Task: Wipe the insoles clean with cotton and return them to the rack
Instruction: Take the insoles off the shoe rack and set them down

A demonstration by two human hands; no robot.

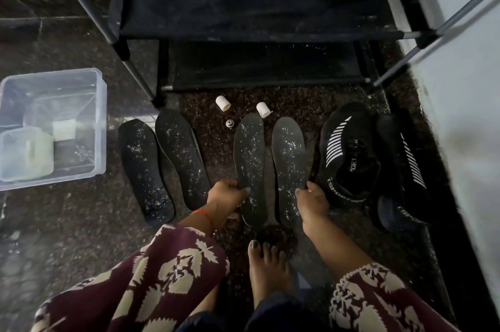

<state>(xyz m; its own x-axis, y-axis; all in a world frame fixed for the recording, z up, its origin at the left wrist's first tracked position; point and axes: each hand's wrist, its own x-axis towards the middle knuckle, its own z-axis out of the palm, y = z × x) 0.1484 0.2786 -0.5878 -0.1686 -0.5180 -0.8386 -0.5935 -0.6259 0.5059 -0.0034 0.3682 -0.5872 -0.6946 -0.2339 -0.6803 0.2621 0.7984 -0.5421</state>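
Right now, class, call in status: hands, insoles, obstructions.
Left hand grips one grey insole; right hand grips its pair. Both dusty. Cotton rolls untouched. Rack unobstructed.

We see a clear plastic bin (51, 126) on the speckled floor (67, 223) at left, a pair of black striped shoes (351, 153) at right, and a small metal cap (230, 123) between them.

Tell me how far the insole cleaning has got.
Done: nothing visible; all four insoles lie on the floor, speckled white, and the rack shelves hold none. In hand: the left hand grips one middle insole and the right hand grips its neighbour. Left: the cotton rolls lie untouched, so wiping all four, including the left pair, and racking them remains.
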